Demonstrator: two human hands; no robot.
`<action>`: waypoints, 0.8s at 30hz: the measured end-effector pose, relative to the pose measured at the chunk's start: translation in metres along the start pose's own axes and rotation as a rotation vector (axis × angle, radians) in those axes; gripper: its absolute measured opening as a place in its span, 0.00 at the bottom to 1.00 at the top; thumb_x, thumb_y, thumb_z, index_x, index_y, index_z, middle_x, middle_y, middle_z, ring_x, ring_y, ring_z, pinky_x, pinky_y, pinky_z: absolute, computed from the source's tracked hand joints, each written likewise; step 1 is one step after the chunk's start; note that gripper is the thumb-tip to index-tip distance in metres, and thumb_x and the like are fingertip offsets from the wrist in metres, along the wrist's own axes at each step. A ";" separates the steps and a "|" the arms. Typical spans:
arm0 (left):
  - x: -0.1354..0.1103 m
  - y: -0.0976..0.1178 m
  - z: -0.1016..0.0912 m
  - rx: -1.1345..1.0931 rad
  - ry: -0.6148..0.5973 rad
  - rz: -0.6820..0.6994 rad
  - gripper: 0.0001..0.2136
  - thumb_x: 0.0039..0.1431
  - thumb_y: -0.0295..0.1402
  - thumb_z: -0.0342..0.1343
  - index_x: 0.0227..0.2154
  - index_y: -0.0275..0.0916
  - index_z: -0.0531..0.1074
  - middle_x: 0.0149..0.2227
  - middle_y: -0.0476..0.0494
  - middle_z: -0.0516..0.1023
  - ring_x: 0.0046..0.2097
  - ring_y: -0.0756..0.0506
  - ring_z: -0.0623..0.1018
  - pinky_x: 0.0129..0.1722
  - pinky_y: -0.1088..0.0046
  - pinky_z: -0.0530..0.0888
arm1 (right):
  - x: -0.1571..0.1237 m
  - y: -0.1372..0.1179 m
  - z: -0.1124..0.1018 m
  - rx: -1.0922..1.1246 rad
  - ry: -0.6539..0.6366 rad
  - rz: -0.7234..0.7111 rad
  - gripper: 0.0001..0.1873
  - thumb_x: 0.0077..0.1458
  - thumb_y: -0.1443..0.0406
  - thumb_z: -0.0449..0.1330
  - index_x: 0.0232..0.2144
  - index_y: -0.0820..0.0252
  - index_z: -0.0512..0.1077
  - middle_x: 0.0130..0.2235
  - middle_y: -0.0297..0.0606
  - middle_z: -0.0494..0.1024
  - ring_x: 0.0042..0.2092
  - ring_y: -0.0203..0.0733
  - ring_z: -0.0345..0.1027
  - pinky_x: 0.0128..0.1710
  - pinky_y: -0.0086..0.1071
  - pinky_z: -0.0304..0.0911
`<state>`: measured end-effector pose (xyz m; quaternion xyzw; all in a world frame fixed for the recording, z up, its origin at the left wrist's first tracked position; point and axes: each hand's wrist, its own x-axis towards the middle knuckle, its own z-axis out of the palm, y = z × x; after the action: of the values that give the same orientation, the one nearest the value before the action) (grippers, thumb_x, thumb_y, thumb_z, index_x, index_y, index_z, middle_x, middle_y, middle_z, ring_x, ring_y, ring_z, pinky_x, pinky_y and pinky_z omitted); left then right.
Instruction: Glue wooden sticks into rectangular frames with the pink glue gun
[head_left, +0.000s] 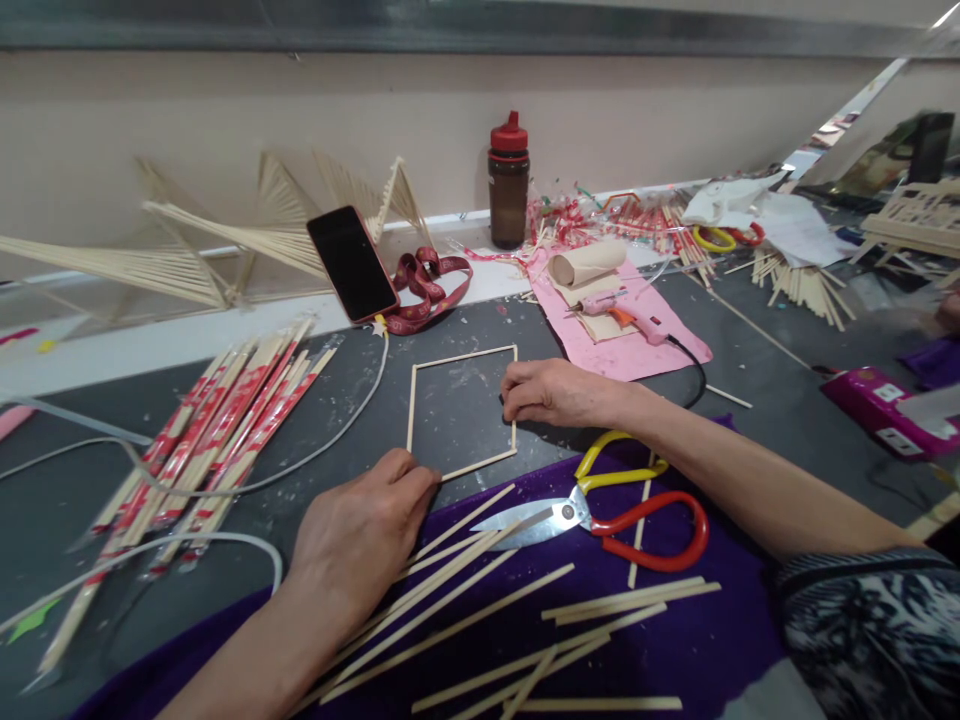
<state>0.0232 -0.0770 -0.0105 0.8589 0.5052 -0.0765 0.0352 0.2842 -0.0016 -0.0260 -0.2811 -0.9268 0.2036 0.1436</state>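
A square frame of thin wooden sticks (pixel 463 356) lies flat on the dark grey table (pixel 60 500). My left hand (pixel 360 530) rests at the frame's near left corner, fingers curled and pinching that corner. Over the frame's right side stick lies my right hand (pixel 551 392), fingers closed and pressing down on it. Several loose bare sticks (pixel 480 610) lie on a purple cloth (pixel 712 640) just in front of me. Scissors (pixel 600 515) with one yellow and one red handle lie on the cloth beside my right forearm.
Wrapped chopsticks (pixel 217 430) are piled at left, with white cables (pixel 315 455) across them. A phone (pixel 352 263) leans on a stick model (pixel 187 245) at the back. A brown bottle (pixel 508 185), a pink mat (pixel 637 340) with a glue gun (pixel 622 310), and a pink box (pixel 885 408) lie right.
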 end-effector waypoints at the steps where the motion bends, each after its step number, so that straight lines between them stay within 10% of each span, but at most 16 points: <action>1: 0.000 0.000 0.000 0.004 -0.004 -0.003 0.16 0.64 0.35 0.40 0.38 0.45 0.75 0.38 0.47 0.74 0.33 0.47 0.76 0.25 0.74 0.64 | 0.000 0.000 0.000 0.001 0.003 -0.002 0.09 0.57 0.71 0.54 0.31 0.61 0.75 0.37 0.38 0.70 0.38 0.34 0.65 0.40 0.28 0.62; 24: 0.001 0.002 0.001 0.050 0.013 0.021 0.14 0.63 0.32 0.41 0.38 0.46 0.74 0.38 0.46 0.74 0.30 0.48 0.74 0.22 0.73 0.59 | 0.000 -0.013 -0.001 0.079 -0.094 -0.007 0.09 0.55 0.73 0.55 0.30 0.61 0.76 0.35 0.38 0.73 0.37 0.34 0.67 0.37 0.27 0.61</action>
<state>0.0257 -0.0770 -0.0118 0.8651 0.4945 -0.0831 0.0113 0.2790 -0.0113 -0.0191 -0.2621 -0.9248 0.2523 0.1114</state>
